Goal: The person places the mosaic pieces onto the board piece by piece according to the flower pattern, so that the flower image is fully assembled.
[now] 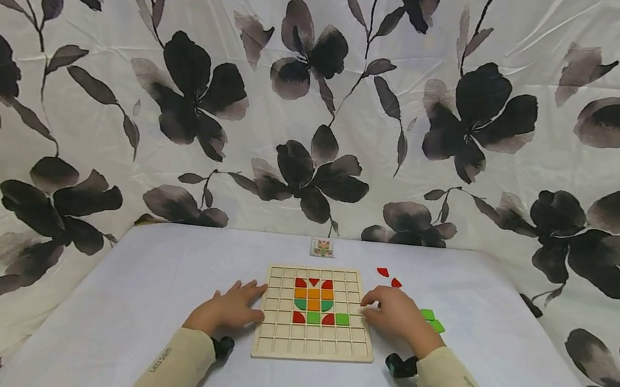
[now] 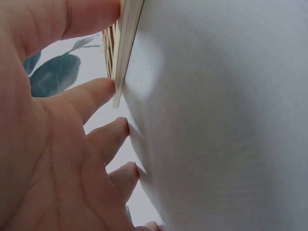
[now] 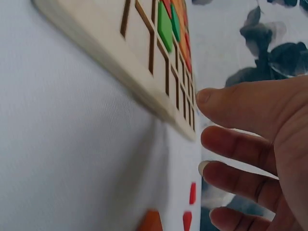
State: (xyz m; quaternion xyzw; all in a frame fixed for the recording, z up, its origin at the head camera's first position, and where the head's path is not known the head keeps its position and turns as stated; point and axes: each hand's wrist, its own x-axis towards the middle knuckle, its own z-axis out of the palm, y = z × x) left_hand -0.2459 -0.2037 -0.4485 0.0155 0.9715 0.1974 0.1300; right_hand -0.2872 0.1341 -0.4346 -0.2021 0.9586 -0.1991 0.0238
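Note:
A square wooden grid board [image 1: 312, 346] lies on the table, with red, orange, dark green and light green pieces set in its middle cells. My left hand [image 1: 231, 307] is at the board's left edge, fingers spread; in the left wrist view the thumb and index finger [image 2: 94, 96] touch the rim, with the other fingertips at the cloth. By the right edge is my right hand [image 1: 396, 311], its fingers loosely bent. The right wrist view shows the thumb [image 3: 231, 103] close to the board's far corner and nothing between thumb and fingers.
Two loose red pieces [image 1: 383, 272] lie beyond my right hand. Light green pieces [image 1: 437, 326] sit to its right, partly behind the wrist. An orange piece [image 3: 151, 221] shows low in the right wrist view. Behind the board is a small pattern card [image 1: 323, 247], before a floral curtain [image 1: 394, 185].

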